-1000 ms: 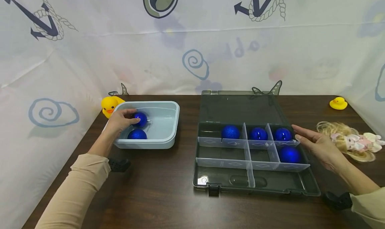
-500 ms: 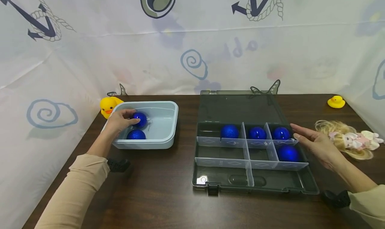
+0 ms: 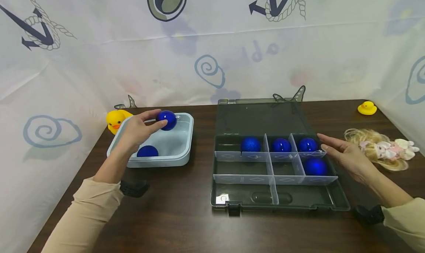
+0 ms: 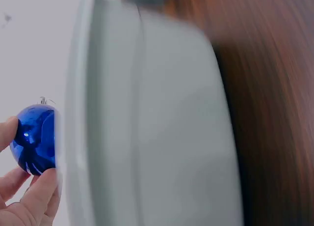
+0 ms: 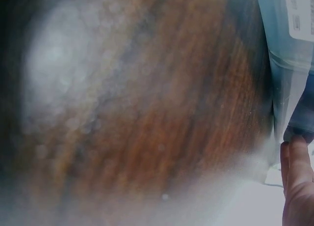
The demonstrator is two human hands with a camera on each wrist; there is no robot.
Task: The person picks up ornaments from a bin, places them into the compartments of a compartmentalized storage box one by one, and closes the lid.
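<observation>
My left hand (image 3: pixel 136 130) pinches a shiny blue Christmas ball (image 3: pixel 167 120) between thumb and fingers, raised over the pale blue basin (image 3: pixel 187 149). In the left wrist view the ball (image 4: pixel 32 140) shows its silver cap, partly hidden behind the basin's wall (image 4: pixel 162 123). A second blue ball (image 3: pixel 147 151) lies in the basin. With fingers extended, my right hand (image 3: pixel 348 160) touches the right side of the grey divided organizer box (image 3: pixel 244 188). Three blue balls, one of them glittery (image 3: pixel 251 144), sit along its back row; a matte one (image 3: pixel 315 166) sits in the middle row's right compartment.
The box's lid (image 3: pixel 259 118) lies folded back behind it. A large yellow rubber duck (image 3: pixel 114 120) stands behind the basin, a small duck (image 3: pixel 367 108) at the back right. Beside my right hand lies a blond doll (image 3: pixel 382 149). A printed white curtain (image 3: pixel 149 72) hangs behind the table.
My left hand has lifted the shiny ball up from inside the basin and slightly rightward. The right hand keeps its place at the box; the head view has shifted a little.
</observation>
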